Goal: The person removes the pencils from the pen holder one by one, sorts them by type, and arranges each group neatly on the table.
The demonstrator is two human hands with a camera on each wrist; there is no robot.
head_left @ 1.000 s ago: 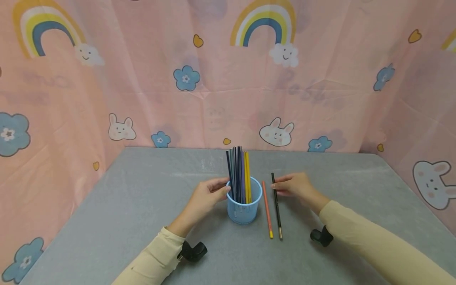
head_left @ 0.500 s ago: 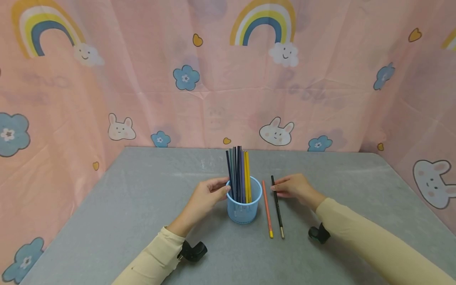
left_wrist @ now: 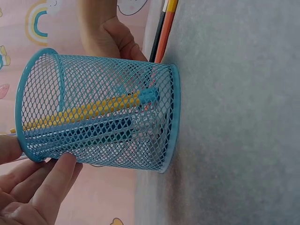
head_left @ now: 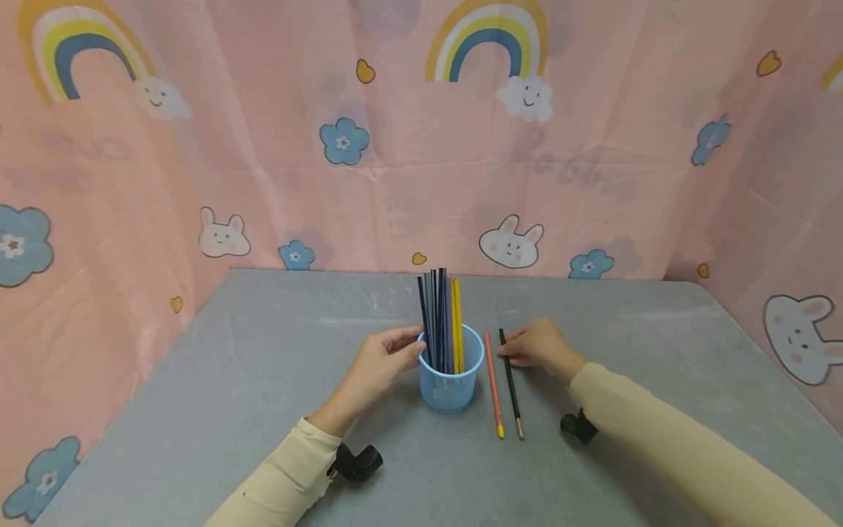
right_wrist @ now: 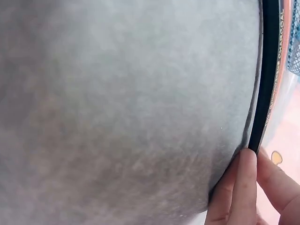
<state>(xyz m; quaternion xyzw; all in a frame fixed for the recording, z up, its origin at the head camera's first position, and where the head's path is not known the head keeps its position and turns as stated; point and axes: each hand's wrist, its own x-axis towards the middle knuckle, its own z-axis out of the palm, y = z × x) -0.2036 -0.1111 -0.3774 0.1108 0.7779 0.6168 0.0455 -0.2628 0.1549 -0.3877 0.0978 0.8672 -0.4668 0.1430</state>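
Observation:
A light blue mesh pencil cup [head_left: 449,391] stands upright near the middle of the table. It holds several pencils [head_left: 440,322], dark, grey-blue, purple and yellow. My left hand [head_left: 382,366] grips the cup at its left side, thumb at the rim; in the left wrist view the fingers [left_wrist: 54,183] lie against the mesh. To the cup's right, an orange pencil [head_left: 494,388] with a yellow end lies on the table. Beside it lies a black charcoal pencil [head_left: 511,391], and my right hand [head_left: 543,348] pinches it near its far end.
The grey table [head_left: 230,410] reaches back to a pink curtain [head_left: 395,183] printed with rainbows, flowers and rabbits. Black wrist cameras [head_left: 356,465] sit at both sleeves, low over the tabletop.
My right hand has shifted slightly left and nearer me along with the black pencil, which now lies closer to the orange one. My left hand and the cup have stayed in place.

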